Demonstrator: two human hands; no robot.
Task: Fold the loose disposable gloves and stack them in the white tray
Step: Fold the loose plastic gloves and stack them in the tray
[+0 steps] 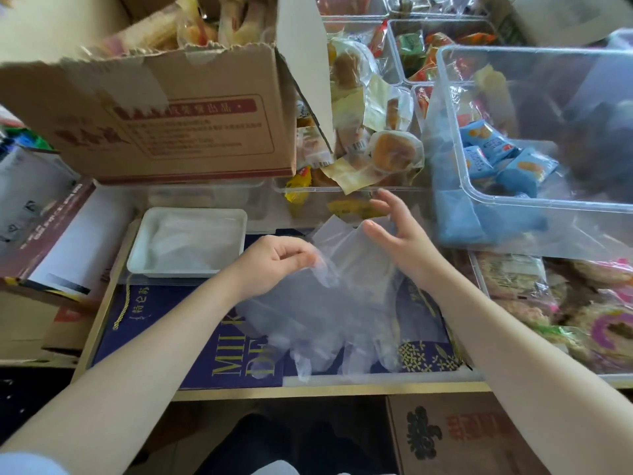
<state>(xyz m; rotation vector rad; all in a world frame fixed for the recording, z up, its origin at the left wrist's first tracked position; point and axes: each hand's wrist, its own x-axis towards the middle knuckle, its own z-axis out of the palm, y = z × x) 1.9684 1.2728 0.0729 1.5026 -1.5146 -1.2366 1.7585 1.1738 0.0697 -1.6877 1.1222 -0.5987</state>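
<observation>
Now left hand [274, 257] pinches clear glove [329, 303]; right hand [394, 231] spread apart, maybe touching it; white tray [137, 248] beside.

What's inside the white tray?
The white tray holds a flat pile of clear plastic gloves, already folded. How many are stacked, and whether anything lies beneath them, cannot be seen: the layers cover each other.

Cardboard box [171, 132] overhangs white tray [137, 255] rear; front & top approach open.
</observation>
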